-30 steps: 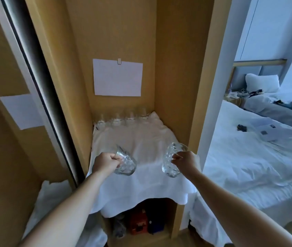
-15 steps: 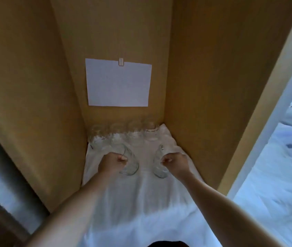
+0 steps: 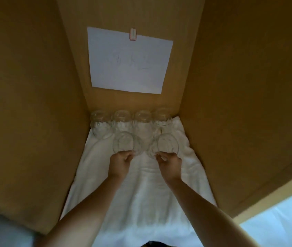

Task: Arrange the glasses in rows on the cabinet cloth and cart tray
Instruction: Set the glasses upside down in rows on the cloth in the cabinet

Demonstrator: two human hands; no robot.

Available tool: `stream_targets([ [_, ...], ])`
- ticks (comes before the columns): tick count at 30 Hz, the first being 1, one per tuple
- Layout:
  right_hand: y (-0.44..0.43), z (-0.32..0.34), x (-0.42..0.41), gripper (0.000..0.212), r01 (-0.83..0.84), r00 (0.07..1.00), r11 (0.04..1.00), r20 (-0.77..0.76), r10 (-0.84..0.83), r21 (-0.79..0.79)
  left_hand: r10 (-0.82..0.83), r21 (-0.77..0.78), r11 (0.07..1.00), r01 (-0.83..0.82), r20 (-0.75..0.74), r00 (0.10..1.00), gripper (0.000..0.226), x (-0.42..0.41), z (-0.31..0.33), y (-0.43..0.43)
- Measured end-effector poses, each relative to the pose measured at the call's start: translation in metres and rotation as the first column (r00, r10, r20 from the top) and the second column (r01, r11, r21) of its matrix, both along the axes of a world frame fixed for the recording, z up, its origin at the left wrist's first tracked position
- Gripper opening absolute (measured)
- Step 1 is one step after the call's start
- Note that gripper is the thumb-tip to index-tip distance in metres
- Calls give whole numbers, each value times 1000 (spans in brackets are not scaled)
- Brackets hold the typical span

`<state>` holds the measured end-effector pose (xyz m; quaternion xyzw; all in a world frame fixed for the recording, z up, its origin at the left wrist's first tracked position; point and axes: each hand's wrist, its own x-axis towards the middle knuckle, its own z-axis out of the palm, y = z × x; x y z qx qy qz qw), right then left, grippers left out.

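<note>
Head view, hard to make out: We are looking at clear glass against a white cloth (image 3: 141, 193), so the outlines are fading into it. The writing on the sheet of paper (image 3: 129, 59) is too faint to read. We cannot tell whether the two front glasses are resting on the cloth or hanging just above it.
Head view, cut off: Both forearms are running out past the bottom edge, a dark shape is poking in at bottom centre, and only a pale corner of the bed (image 3: 275, 220) is showing at lower right.
Change since half a second ago: The hands are now reaching deeper into the cabinet (image 3: 34, 104). The two glasses, tipped on their sides then, are now turning their mouths up toward us.
Left hand: The left hand (image 3: 121, 164) is pinching the near rim of the left glass (image 3: 125, 146), fingers curled.
Right hand: The right hand (image 3: 168, 164) is pinching the near rim of the right glass (image 3: 166, 144) the same way.
Glasses: The back row of glasses (image 3: 131, 120), four side by side, is standing on the cloth against the rear wall, below the paper and its clip (image 3: 133, 34). The two held glasses are sitting close beside each other, just in front of that row.
</note>
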<state>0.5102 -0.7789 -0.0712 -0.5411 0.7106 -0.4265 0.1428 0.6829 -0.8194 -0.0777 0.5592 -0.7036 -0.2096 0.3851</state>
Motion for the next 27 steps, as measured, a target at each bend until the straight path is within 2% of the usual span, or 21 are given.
stream_targets([
  [3, 13, -16, -1, 24, -37, 999, 995, 7, 36, 96, 60, 23, 998, -59, -8, 998, 21, -7, -22, 28],
  [6, 26, -33, -4, 29, -70, 984, 982, -149, 97, 178, 148, 108, 983, -146, -9, 989, 35, -19, -34, 57],
  [8, 33, -39, -6, 32, -86, 973, 966, -188, 134, 244, 210, 119, 969, -217, 69, 975, 52, -26, -37, 64],
  [9, 36, -40, -5, 34, -90, 964, 951, -215, 158, 296, 221, 135, 961, -240, 140, 965, 53, -29, -38, 66],
  [12, 46, -34, 2, 36, -112, 932, 900, -271, 243, 422, 145, 232, 950, -208, 262, 954, 45, -32, -42, 73],
  [16, 51, -32, 4, 42, -197, 911, 869, -243, 334, 454, -13, 329, 934, -138, 419, 908, 57, -30, -44, 78],
  [18, 51, -31, 0, 43, -222, 898, 877, -262, 354, 426, -40, 336, 935, -112, 414, 909, 56, -25, -42, 75],
  [22, 54, -32, -9, 49, -271, 893, 921, -285, 349, 280, 44, 222, 970, -103, 255, 966, 47, -9, -36, 78],
  [24, 55, -36, -17, 55, -275, 905, 955, -308, 295, 106, 100, 160, 978, -132, 189, 977, 36, 2, -33, 80],
  [26, 57, -34, -24, 50, -212, 920, 974, -353, 171, -80, 200, 105, 971, -214, 129, 971, 25, 12, -32, 79],
  [27, 57, -33, -27, 49, -164, 930, 981, -347, 120, -99, 279, 109, 952, -285, 70, 958, 21, 15, -32, 77],
])
